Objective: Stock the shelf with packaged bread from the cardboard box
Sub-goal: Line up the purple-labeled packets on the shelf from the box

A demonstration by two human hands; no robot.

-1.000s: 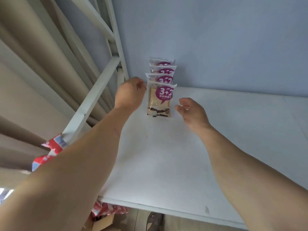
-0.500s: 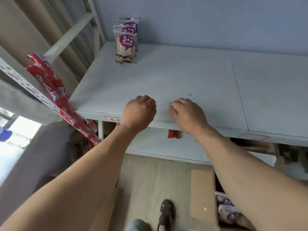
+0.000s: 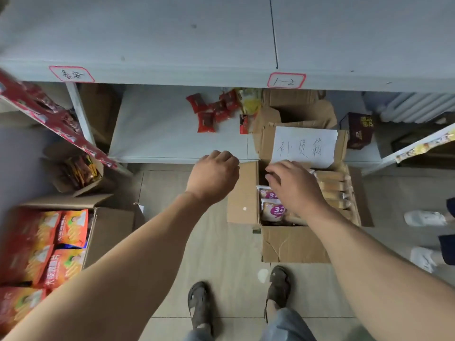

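An open cardboard box stands on the floor in front of my right foot, with a handwritten paper sheet on its rear flap. Inside lie bread packs with purple labels on the left and a row of tan bread loaves on the right. My right hand hovers over the box with fingers loosely apart, holding nothing. My left hand is a closed, empty fist to the left of the box. The white top shelf fills the upper part of the view.
On the lower shelf lie red snack packs, cardboard boxes and a dark carton. A box of orange snack bags stands at the left. Another person's white shoes are at the right edge. A red-trimmed shelf rail slants at the left.
My view has tilted down from the shelf top to the floor. Both hands have come off the shelf edge and dropped; the right one is now over the open box.
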